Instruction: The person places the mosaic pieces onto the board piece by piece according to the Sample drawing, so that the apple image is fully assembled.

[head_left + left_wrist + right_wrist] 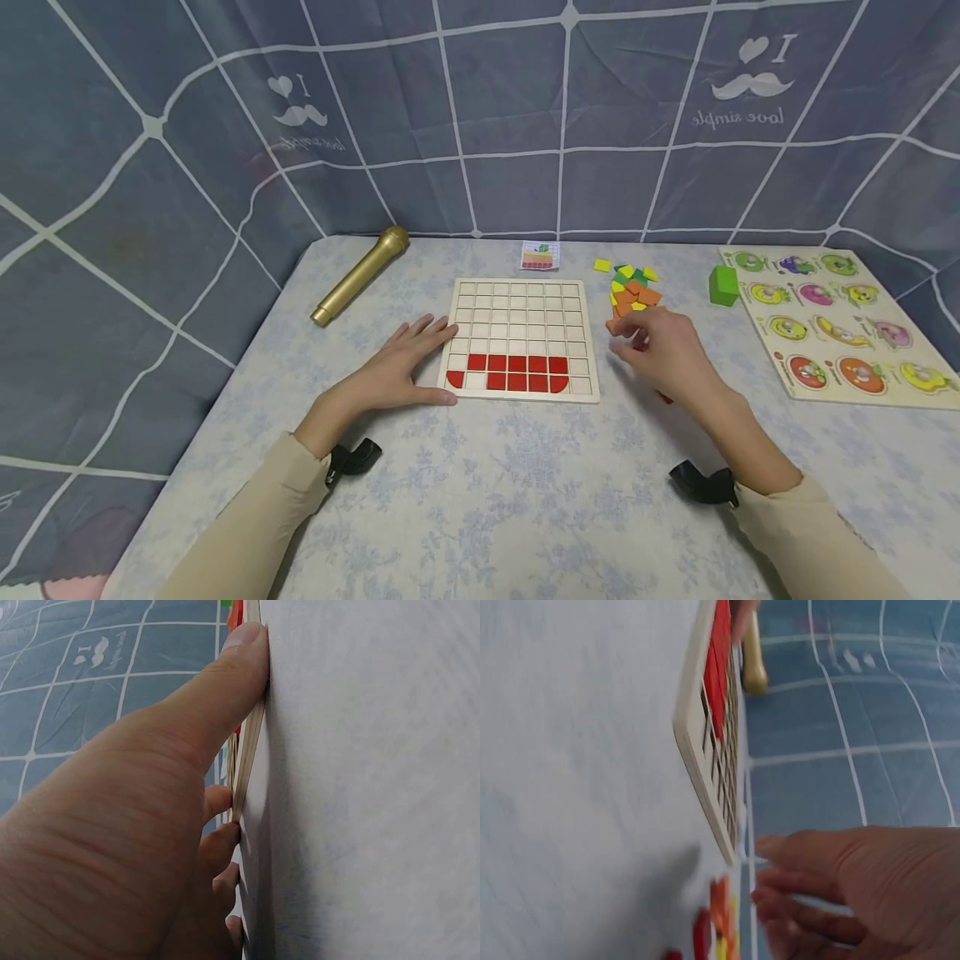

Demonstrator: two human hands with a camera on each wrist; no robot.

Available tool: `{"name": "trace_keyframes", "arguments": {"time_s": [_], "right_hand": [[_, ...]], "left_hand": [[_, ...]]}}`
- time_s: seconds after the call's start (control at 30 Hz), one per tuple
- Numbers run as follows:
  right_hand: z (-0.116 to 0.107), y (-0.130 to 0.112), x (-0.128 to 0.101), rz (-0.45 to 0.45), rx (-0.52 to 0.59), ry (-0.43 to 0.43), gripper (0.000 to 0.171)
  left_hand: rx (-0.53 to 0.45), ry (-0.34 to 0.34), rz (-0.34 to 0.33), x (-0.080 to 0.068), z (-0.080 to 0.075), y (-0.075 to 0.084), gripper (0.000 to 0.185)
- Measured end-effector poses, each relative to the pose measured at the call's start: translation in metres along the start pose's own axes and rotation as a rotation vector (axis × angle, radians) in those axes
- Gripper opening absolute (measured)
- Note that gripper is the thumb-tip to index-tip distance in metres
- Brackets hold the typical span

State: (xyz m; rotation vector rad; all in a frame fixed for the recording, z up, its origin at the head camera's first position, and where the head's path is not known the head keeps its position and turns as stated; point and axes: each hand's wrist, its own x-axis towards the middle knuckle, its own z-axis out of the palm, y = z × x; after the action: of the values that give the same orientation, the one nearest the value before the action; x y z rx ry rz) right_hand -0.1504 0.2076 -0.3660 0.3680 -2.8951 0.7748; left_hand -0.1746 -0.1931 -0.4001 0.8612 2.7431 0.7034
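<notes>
The step in hand looks like picking a tile from the pile (632,297) for the grid board (521,337), and to do it well the right hand (660,350) should take one tile cleanly by its edges without scattering the rest, while the board is kept from sliding. The board lies near the middle of the worktop (525,483), with red tiles (516,373) filling part of its two rows nearest the front edge. The left hand (405,367) lies flat and open on the worktop, fingers straight, its thumb (225,690) pressed along the board's left edge; it holds nothing. The right hand hovers over the near end of the pile, just right of the board, fingers loosely bent towards the orange tiles; whether it already pinches one I cannot tell, as the wrist view is blurred. Toward the back edge lies a small pattern card (539,255), a gold microphone (361,275) lies toward the back left corner, and a green block (723,284) and a fruit puzzle (832,325) lie on the right side.
</notes>
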Motion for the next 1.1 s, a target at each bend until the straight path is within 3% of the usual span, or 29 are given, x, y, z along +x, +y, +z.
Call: {"name": "trace_keyframes", "arguments": {"time_s": [0.17,0.47,1.1], "right_hand": [[-0.012,0.016,-0.001,0.101,-0.064,-0.054,0.030],[-0.016,0.028,-0.003,0.136,-0.053,-0.142,0.030],[0.001,0.022,-0.003,0.072,-0.032,-0.043,0.023]], "left_hand": [[-0.002,-0.002,0.004,0.000,0.000,-0.001,0.109],[-0.005,-0.006,0.005,0.000,0.001,-0.002,0.110],[-0.013,0.001,0.005,-0.001,0.000,-0.001,0.110]]}}
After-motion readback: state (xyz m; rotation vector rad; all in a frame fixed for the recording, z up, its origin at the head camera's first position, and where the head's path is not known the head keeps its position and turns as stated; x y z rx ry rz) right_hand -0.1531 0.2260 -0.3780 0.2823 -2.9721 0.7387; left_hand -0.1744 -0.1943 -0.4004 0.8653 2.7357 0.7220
